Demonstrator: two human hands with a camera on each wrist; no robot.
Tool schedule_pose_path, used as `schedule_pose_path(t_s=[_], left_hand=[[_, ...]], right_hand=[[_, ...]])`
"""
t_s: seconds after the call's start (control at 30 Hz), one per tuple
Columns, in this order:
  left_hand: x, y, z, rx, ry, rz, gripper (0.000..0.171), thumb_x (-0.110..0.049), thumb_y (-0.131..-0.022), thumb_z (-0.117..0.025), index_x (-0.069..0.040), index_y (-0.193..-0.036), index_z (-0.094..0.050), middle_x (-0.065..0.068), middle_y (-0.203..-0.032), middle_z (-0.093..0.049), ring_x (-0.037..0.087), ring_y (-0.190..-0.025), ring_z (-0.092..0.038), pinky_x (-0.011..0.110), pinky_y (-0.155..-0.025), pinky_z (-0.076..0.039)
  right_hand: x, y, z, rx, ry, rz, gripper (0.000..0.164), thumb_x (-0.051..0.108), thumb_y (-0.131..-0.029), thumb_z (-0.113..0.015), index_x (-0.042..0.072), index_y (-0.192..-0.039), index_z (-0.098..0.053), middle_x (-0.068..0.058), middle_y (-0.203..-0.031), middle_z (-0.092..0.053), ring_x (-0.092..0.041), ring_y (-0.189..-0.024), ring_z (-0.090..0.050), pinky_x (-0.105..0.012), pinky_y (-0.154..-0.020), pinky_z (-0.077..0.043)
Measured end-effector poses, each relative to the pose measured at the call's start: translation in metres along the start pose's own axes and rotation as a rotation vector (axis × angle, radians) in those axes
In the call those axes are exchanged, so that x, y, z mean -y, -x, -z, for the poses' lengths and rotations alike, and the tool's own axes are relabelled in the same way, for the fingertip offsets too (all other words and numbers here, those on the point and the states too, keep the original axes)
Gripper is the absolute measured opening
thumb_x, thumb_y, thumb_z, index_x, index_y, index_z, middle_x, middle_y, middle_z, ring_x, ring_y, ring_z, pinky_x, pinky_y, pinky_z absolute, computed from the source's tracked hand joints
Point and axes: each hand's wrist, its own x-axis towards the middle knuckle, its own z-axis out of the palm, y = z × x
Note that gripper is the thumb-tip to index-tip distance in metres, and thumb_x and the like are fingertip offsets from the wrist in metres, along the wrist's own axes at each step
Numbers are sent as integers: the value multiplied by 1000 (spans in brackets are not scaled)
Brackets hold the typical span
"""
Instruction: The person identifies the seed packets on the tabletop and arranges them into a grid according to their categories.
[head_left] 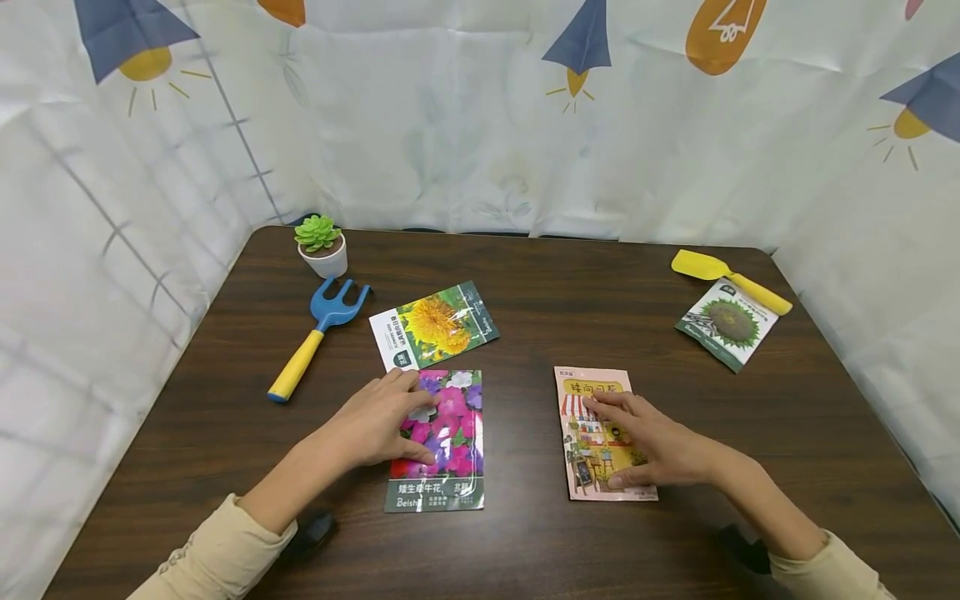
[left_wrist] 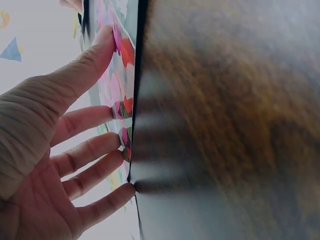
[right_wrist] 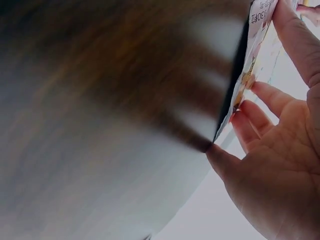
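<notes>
- Head view: magenta-flower packet (head_left: pixel 453 442), lying face up on the worktop (head_left: pixel 517 550), left of centre; pink packet (head_left: pixel 588 450), also face up, to its right and well apart.
- Left hand (head_left: pixel 378 421): over the left part of the magenta-flower packet; fingers (left_wrist: pixel 90 150) spread, tips touching it, pinching nothing visible.
- Right hand (head_left: pixel 663 446): over the right part of the pink packet; its fingers likewise spread, tips in contact, no pinch seen.
- Risk, left: glossy face under fingertip contact alone, so a skid seems possible; a shove away from the person could run its far edge against or under the yellow-flower packet (head_left: pixel 435 325), close beyond; whether the two touch, cannot be told.
- Risk, right: pressure from one side only may swivel the pink packet; a squeeze across its width would probably buckle it.
- Direction, magenta-flower packet: long axis running nearly straight away from the person; lettered dark band at the near end.
- Direction, pink packet: long axis also near to far, far end leaning slightly left; title at the far end.
</notes>
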Motion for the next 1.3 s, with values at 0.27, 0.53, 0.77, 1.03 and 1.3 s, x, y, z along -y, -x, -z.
schedule_pose_path(t_s=[0.27, 0.53, 0.77, 1.03, 1.3], left_hand=[[-3, -2, -1, -7, 6, -3, 77, -62, -72, -86, -13, -130, -71, 3, -111, -57, 20, -98, -47, 41, -85, -47], [-5, -1, -1, -7, 10, -1, 78, -62, -72, -86, -14, -131, -70, 1, -106, -55, 18, -95, -45, 37, -80, -45], [-6, -1, -1, 1, 20, 8, 77, -61, -72, -86, -14, -131, -70, 0, -106, -55, 17, -96, -45, 36, -79, -45], [-6, -3, -2, -6, 11, 2, 76, -61, -72, -86, -15, -131, -71, 0, -106, -55, 17, -96, -45, 35, -79, -45], [-6, -4, -3, 5, 15, 6, 76, -61, -73, -86, -15, -131, -70, 0, -108, -56, 18, -97, -45, 36, -81, -45]], right_hand=[[4, -6, -4, -7, 12, 22, 99, 58, -87, -74, 9, -161, -30, -18, -158, -31, -45, -141, -33, -70, -105, -35], [7, -8, -7, 0, 30, 29, 99, 58, -86, -74, 10, -161, -30, -16, -158, -31, -44, -140, -34, -69, -106, -35], [10, -8, -8, 10, 63, 49, 99, 58, -86, -74, 9, -160, -30, -15, -156, -32, -42, -138, -37, -69, -105, -36], [9, -7, -6, -5, 111, 55, 97, 61, -87, -71, 9, -160, -33, -16, -157, -34, -42, -141, -38, -68, -107, -35], [11, -5, -4, -15, 173, 69, 91, 65, -90, -65, 12, -159, -36, -14, -158, -36, -39, -141, -40, -67, -106, -38]])
